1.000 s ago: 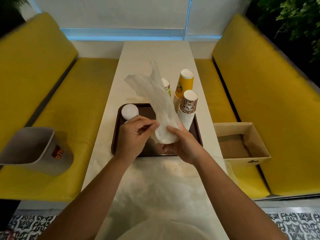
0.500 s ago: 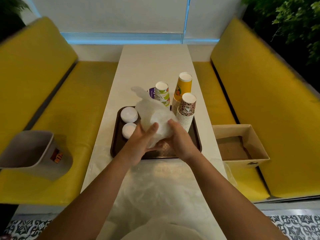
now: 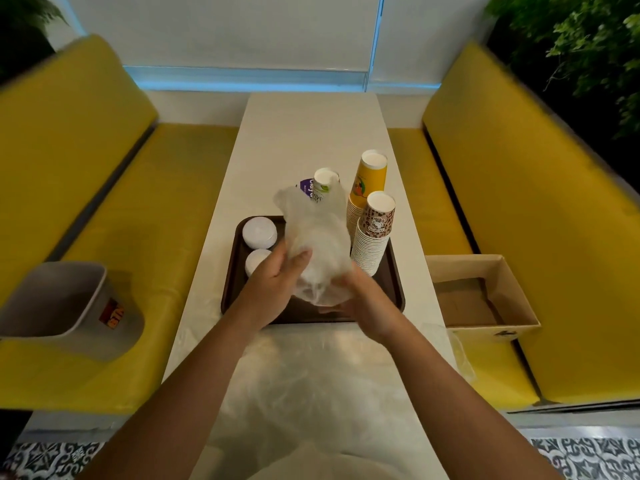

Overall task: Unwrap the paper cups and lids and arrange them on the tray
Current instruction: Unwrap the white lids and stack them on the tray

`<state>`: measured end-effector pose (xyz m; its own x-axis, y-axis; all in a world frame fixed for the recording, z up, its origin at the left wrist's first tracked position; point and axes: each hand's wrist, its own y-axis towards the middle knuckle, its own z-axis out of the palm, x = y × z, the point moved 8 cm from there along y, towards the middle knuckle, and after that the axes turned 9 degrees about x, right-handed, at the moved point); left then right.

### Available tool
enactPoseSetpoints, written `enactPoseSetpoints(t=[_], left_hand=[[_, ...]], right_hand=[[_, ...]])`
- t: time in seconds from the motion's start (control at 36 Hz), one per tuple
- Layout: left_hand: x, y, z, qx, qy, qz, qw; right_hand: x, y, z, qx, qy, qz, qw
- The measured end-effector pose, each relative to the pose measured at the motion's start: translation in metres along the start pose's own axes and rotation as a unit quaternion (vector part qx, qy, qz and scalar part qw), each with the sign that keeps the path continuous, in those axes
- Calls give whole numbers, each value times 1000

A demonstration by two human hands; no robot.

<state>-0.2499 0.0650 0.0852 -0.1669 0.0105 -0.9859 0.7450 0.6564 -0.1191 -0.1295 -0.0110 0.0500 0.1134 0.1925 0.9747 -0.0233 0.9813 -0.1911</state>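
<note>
The long white table (image 3: pixel 311 133) runs away from the person between two yellow benches (image 3: pixel 519 202), and on it, directly under both hands, sits the dark brown tray (image 3: pixel 394 289). Out past the right hand on the bench seat stands an open cardboard box (image 3: pixel 485 296), which looks empty; out past the left hand a grey bin (image 3: pixel 59 306) rests on the other bench.

Beyond the right hand, on the tray's far right part, rise stacks of unwrapped cups: a leopard-print stack (image 3: pixel 374 237), a yellow-orange stack (image 3: pixel 369 178) behind it, and a green-and-white stack (image 3: pixel 323 185) partly hidden behind the wrapper, with something purple beside it that cannot be made out. Just beyond the left hand lie two white lid stacks (image 3: pixel 259 232), one behind the other.

Between the hands, above the tray's middle, is a clear plastic wrapper (image 3: pixel 317 244), bunched and standing upward. The left hand (image 3: pixel 273 282) closes its fingers and thumb around the wrapper's side; the right hand (image 3: pixel 367 299) cups it from below and the near side. Whether lids remain inside cannot be told, as the film is too cloudy.

The task looks well along: three cup stacks and two lid stacks already stand bare on the tray. What is left appears to be freeing or discarding this wrapper, and placing whatever it may hold
</note>
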Motion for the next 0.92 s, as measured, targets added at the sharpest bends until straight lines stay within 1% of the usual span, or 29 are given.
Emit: enactPoseSetpoints(t=[0.03,0.06,0.08,0.14,0.19,0.25,0.28,0.31,0.33,0.36,0.39,0.42,0.44,0.47,0.5,0.53,0.56,0.58,0.61,0.64,0.67,0.69,0.72,0.75,0.78,0.83,0.86,0.92], left_hand=[[-4,-1,4,20,29,-1,999],[-10,-2,6,24,75,16,997],[-16,-3,6,7,135,46,990],[-31,-6,0,-84,247,121,958],[-46,-16,-5,-189,317,203,907],[-55,-28,-7,-263,355,262,858],[-56,-34,-7,-280,362,282,843],[-56,-38,-7,-282,365,301,835],[-53,-39,-6,-263,368,319,833],[-51,-38,-3,-221,373,331,838],[-44,-34,-2,-166,373,327,852],[-35,-28,-2,-112,359,295,878],[-24,-21,-5,-74,319,234,915],[-14,-17,-12,-71,252,158,952],[-5,-16,-22,-101,170,87,976],[3,-17,-33,-156,100,37,982],[7,-21,-43,-209,53,8,976],[11,-20,-47,-225,21,-9,974],[13,-15,-45,-195,-16,-17,981],[14,-9,-35,-136,-70,-20,988],[14,-5,-22,-80,-127,-29,988],[12,-1,-10,-40,-157,-35,986],[7,1,-1,-21,-165,-35,986],[4,4,4,-26,-153,-29,987],[1,5,6,-50,-136,-25,989],[1,5,4,-122,-128,-23,984],[5,5,-1,-152,-126,-19,980],[8,3,-6,-179,-123,8,976]], right_hand=[[3,-1,1,7,105,5,994],[8,-2,2,9,157,-4,988],[16,-3,3,12,168,-22,985],[24,0,2,-15,152,-51,987],[23,3,2,-37,162,-56,985],[21,4,-2,-64,191,-62,978],[20,4,-4,-73,209,-66,973],[20,4,-7,-82,228,-67,968],[20,3,-8,-82,255,-70,961],[22,3,-8,-76,283,-75,953],[24,1,-8,-73,307,-77,946],[26,0,-8,-73,322,-78,941],[28,-2,-8,-75,322,-84,940],[31,-3,-8,-72,309,-100,943],[35,-4,-7,-68,289,-115,948],[35,-5,-7,-73,269,-121,953],[34,-5,-7,-81,252,-120,957],[33,-4,-8,-86,235,-119,961],[31,-4,-9,-91,222,-113,964],[29,-3,-9,-95,209,-107,967],[27,-3,-9,-94,194,-103,971],[27,-3,-7,-93,170,-103,976],[29,-3,-5,-97,129,-109,981],[31,-3,-2,-103,69,-118,985],[34,-3,0,-116,-10,-130,985],[38,-4,2,-163,-172,-160,958],[39,-7,1,-195,-224,-167,940],[42,-17,-2,-257,-287,-183,905]])
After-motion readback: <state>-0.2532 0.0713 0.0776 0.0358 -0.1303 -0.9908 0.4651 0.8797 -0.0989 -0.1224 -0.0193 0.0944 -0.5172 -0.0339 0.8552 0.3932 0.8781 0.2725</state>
